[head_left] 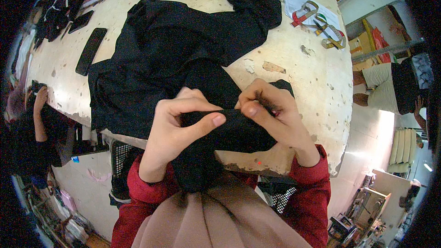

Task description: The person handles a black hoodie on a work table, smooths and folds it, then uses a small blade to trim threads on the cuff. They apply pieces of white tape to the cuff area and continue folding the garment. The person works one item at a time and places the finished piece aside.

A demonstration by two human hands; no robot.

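Note:
My left hand [177, 126] pinches the top edge of a strip of black fabric [232, 133], its thumb lying on the front of the cloth. My right hand [271, 112] grips the same edge just to the right, with its fingers curled; a small dark patch among them is too unclear to name. The fabric drapes down between my forearms to my lap and joins a larger spread of black cloth [179, 32] on the pale, chipped worktable [305, 78] beyond my hands.
A black rectangular item [92, 51] lies left. Coloured tapes [317, 23] rest on white paper at back right. A co-worker's hand [40, 96] is at far left; another person [395, 85] stands right. A perforated crate [124, 160] sits below the table; machinery [358, 216] is lower right.

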